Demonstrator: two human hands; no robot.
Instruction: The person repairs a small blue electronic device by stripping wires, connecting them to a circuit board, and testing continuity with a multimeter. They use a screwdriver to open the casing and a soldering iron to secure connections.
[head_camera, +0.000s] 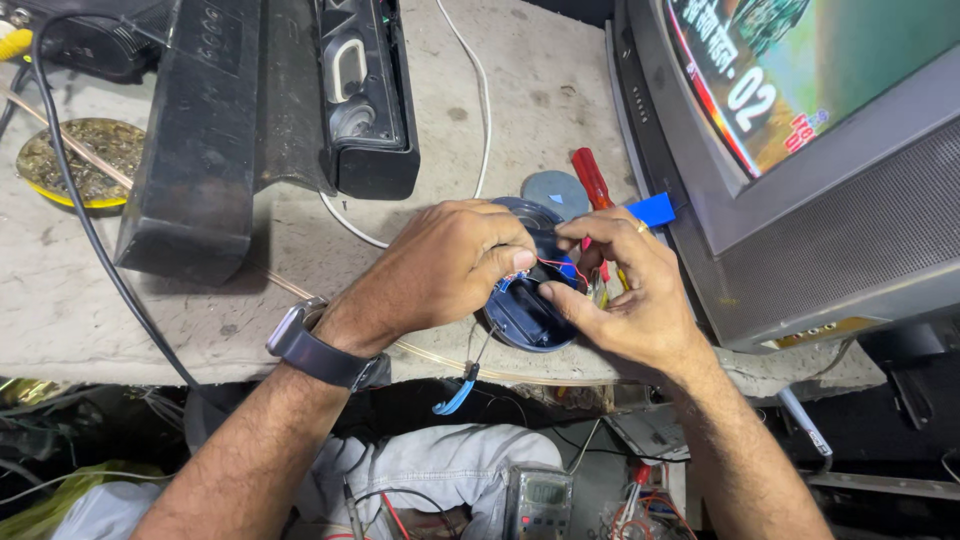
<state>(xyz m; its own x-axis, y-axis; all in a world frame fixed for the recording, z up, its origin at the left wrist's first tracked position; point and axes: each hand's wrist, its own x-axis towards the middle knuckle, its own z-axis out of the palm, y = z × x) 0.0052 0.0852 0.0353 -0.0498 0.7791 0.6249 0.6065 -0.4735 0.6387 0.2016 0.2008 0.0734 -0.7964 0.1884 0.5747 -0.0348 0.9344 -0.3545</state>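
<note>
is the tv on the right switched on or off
On. The television at the right of the bench shows a bright, coloured picture with graphics across its screen; a dark set would show none.

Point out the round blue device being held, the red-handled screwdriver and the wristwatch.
round blue device (520, 318), head view, on its dark inner face.
red-handled screwdriver (591, 178), head view, on the red handle.
wristwatch (300, 340), head view, on the dark strap.

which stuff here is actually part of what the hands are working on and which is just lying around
In use:
- round blue case
- red wire
- left hand
- right hand

Lying about:
- red screwdriver
- grey disc
- black speaker
- television
- meter
- blue pliers
</note>
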